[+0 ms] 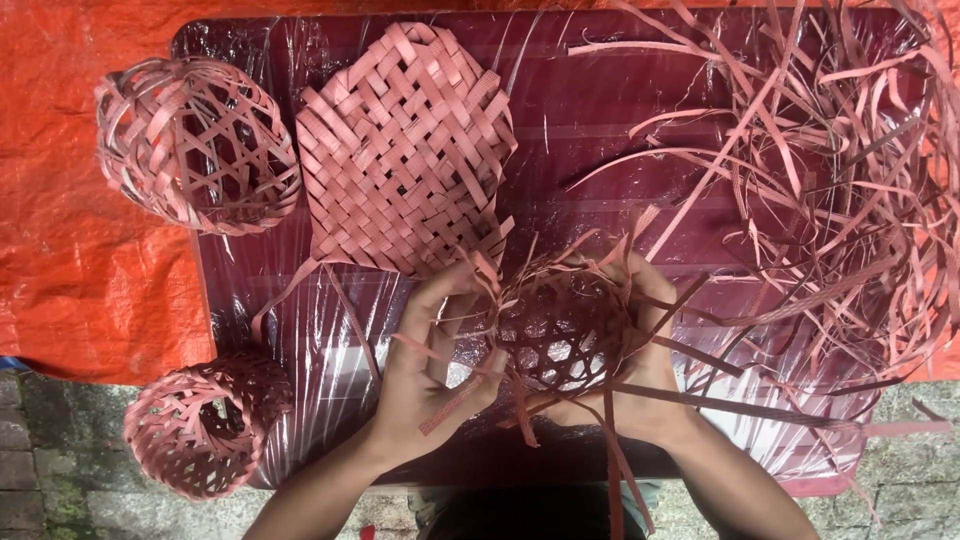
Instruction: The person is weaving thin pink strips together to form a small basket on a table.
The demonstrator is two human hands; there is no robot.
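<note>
The half-woven basket point(560, 335) is a small rounded shell of reddish-pink strips in an open lattice weave, its hollow showing dark between the strands. Loose strip ends stick out of it on every side, some rising above its rim, others trailing down past the near edge of the counter point(560, 140).

The counter is dark red and wrapped in shiny clear film, and it stands over an orange tarp point(70, 250). A flat woven mat point(405, 150) of the same strips lies just beyond the hands, its lower edge close to the basket's upper strands. A finished open-weave ball basket point(195, 140) sits at the counter's far left corner, partly over the tarp. Another small woven basket point(205, 420) rests on its side at the near left corner. A large tangle of loose strips point(830, 190) covers the right side of the counter, and several of its strands run in toward the right hand.

The basket is held just above the near middle of the counter, between both hands. The left hand point(435, 370) has its grip closed around strips on the basket's left side, fingers curled. The right hand point(640, 370) cups the basket's right side, its grip clamped on the weave, thumb at the rim.
</note>
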